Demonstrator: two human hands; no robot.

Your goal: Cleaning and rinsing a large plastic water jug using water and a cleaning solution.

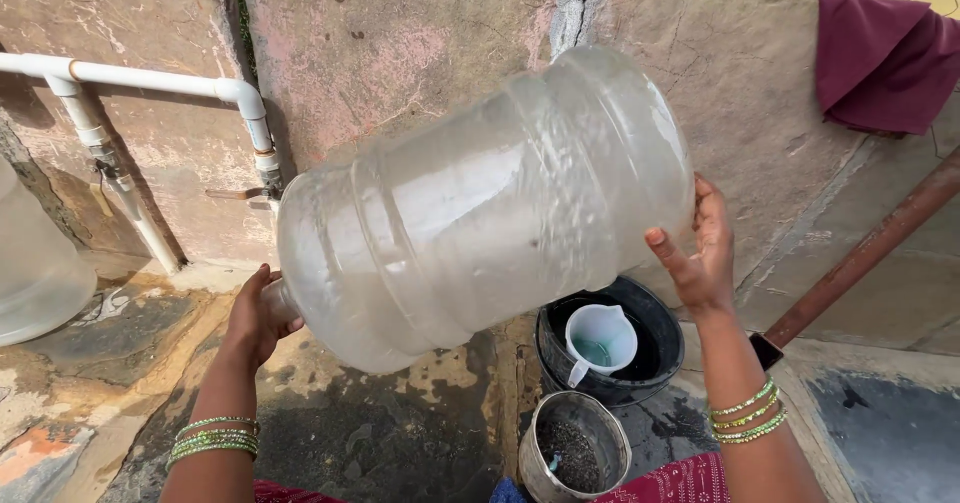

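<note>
We are holding a big clear jug (480, 213) tipped sideways in the middle of the frame. Our left hand (255, 313) is wrapping around its neck at lower left. Our right hand (700, 253) is pressing flat, fingers spread, on its bottom. A black bucket (655, 348) with a white cup (600, 338) is sitting below.

A single head-worn camera looks down and forward from the person's own height, close over both raised forearms. It faces a stained stone wall (400, 33) and the wet floor (380, 433) at its foot.
</note>
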